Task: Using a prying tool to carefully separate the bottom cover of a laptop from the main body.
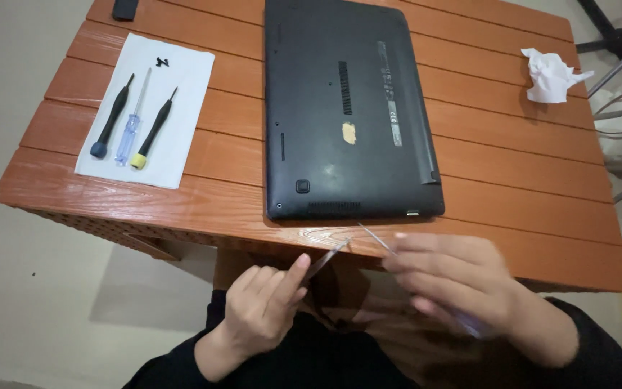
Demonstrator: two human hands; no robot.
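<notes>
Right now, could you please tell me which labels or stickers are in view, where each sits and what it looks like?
Grey rectangular label strips: right half of the upturned black laptop underside, running lengthwise.
Small tan sticker patch: middle of that underside, irregular shape.
No packages, signs or screens show.

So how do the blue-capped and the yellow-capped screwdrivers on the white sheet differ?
The blue-capped screwdriver is longer, with a thicker black handle; the yellow-capped screwdriver is shorter and slimmer. The blue-capped one lies left of the clear-handled screwdriver, the yellow-capped one right of it. Both have black handles, tips pointing away, on the white sheet.
</notes>
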